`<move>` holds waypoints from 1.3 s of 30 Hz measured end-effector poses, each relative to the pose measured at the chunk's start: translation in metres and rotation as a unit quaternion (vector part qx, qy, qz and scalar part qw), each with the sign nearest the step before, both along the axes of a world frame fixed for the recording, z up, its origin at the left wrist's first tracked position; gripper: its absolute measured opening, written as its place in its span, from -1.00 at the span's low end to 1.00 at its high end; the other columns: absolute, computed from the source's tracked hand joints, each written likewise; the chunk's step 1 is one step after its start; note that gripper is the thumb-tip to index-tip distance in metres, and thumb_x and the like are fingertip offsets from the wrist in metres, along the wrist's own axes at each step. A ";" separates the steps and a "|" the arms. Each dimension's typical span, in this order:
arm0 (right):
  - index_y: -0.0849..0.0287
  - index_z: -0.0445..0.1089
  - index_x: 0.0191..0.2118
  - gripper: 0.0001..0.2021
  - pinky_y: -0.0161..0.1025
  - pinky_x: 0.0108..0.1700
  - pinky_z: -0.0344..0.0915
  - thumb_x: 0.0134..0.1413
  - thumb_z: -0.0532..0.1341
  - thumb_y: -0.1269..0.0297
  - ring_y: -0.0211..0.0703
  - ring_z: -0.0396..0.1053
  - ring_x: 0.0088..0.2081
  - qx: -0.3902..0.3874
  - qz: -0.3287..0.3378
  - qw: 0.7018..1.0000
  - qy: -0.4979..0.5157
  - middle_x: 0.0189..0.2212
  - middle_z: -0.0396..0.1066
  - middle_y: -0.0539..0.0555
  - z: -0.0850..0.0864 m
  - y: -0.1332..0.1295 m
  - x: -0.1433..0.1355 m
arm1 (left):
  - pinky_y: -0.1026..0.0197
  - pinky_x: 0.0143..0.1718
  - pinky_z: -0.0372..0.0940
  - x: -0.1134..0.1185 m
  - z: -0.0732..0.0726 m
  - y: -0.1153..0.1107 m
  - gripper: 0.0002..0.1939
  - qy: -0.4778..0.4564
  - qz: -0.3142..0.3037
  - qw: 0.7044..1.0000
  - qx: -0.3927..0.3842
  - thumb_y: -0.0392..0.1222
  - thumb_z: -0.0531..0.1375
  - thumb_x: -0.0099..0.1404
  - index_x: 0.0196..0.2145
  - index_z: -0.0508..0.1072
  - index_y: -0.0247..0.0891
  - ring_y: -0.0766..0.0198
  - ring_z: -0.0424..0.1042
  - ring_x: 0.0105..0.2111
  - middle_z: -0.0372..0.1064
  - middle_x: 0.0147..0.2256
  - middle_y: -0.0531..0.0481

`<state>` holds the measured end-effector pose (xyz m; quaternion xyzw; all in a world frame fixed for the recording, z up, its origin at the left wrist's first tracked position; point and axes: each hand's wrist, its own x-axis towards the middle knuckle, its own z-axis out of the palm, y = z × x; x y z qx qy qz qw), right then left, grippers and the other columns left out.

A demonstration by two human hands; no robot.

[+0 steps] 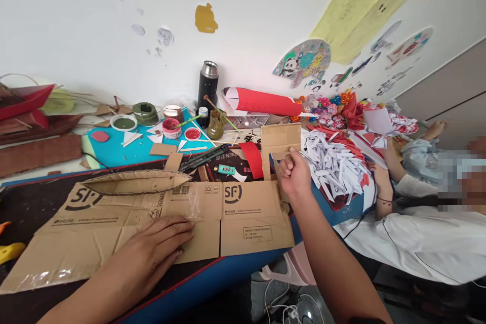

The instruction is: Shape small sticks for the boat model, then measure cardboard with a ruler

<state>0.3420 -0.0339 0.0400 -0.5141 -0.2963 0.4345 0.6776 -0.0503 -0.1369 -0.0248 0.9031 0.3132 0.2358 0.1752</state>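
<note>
A flattened brown cardboard box (235, 212) printed with "SF" lies across the near edge of the table. My left hand (152, 253) presses flat on its middle, fingers spread near a strip of clear tape. My right hand (294, 174) is closed around the box's right end flap (279, 144), which stands bent upward. A curved boat-shaped cardboard piece (136, 182) rests on the box's far left part.
Behind the box lie a black tool (203, 157), a red paper strip (252, 159), paint pots (170, 126), a brush jar (216, 124), a black flask (208, 83) and a red roll (261, 101). White paper cuttings (334, 164) pile up at right, where another person (429, 212) sits.
</note>
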 end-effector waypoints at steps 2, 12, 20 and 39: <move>0.05 0.10 -0.45 -0.55 -0.40 -0.70 -0.11 0.16 0.42 0.09 -0.41 -0.09 -0.72 0.002 -0.002 1.000 0.011 -0.68 -0.01 -0.26 0.007 0.005 0.007 | 0.13 0.21 0.48 0.000 -0.002 -0.001 -0.61 -0.001 0.001 1.000 0.003 -0.13 0.19 0.52 0.23 0.56 0.03 0.12 0.55 0.20 0.58 0.20 0.08; 0.08 0.08 -0.46 -0.62 -0.44 -0.73 -0.08 0.36 0.24 0.36 -0.42 -0.08 -0.76 -0.003 -0.038 0.994 0.107 -0.72 -0.03 -0.27 0.043 0.029 0.037 | 0.03 0.27 0.44 0.010 0.006 -0.009 -0.65 0.018 0.001 1.000 -0.001 -0.29 0.12 0.53 0.14 0.58 -0.11 0.10 0.50 0.23 0.58 0.20 -0.03; 0.10 0.07 -0.47 -0.62 -0.42 -0.73 -0.14 0.42 0.12 0.43 -0.42 -0.12 -0.77 -0.033 -0.090 0.993 0.069 -0.72 -0.04 -0.25 0.040 0.035 0.045 | -0.06 0.30 0.36 0.015 0.017 -0.014 -0.70 0.017 0.001 1.000 -0.014 -0.32 0.13 0.52 0.10 0.56 -0.22 0.03 0.47 0.23 0.56 0.20 -0.11; 0.14 0.54 -0.23 -0.57 -0.36 -0.64 -0.09 0.02 0.52 -0.12 -0.39 0.01 -0.67 -0.005 0.050 0.989 -0.141 -0.61 0.23 -0.13 0.005 -0.015 -0.011 | -0.11 0.34 0.32 0.030 0.004 -0.022 -0.67 0.043 0.030 0.999 -0.007 -0.28 0.14 0.52 0.17 0.52 -0.23 -0.03 0.39 0.28 0.51 0.22 -0.18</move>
